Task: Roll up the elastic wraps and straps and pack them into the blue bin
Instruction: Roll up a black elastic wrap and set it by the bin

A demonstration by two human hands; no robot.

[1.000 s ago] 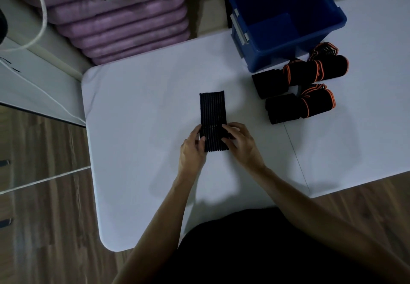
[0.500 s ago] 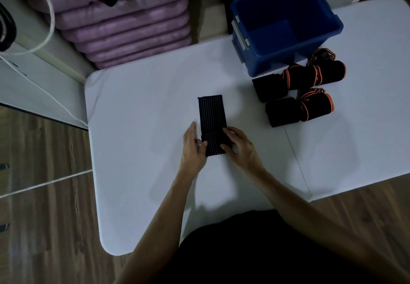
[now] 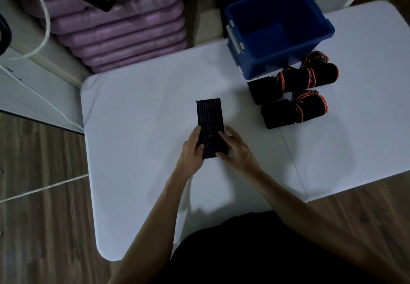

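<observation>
A black ribbed elastic wrap (image 3: 209, 115) lies flat in the middle of the white table (image 3: 142, 110), its near end rolled up. My left hand (image 3: 192, 150) grips the roll's left side and my right hand (image 3: 237, 149) grips its right side. The blue bin (image 3: 319, 37) stands at the table's far edge, right of centre; no wraps show inside it. Two rolled black wraps with orange edging (image 3: 297, 79) (image 3: 295, 110) lie just in front of the bin, with a small coiled strap (image 3: 316, 58) beside them.
A stack of purple cushions (image 3: 124, 30) with black straps on top sits on the floor beyond the table's left half. A white cord (image 3: 45, 19) hangs at the far left. Wooden floor surrounds the table.
The rolled near end of the wrap has grown thicker and the flat part shorter, as both hands rolled it away from me. The head camera tilted slightly.
</observation>
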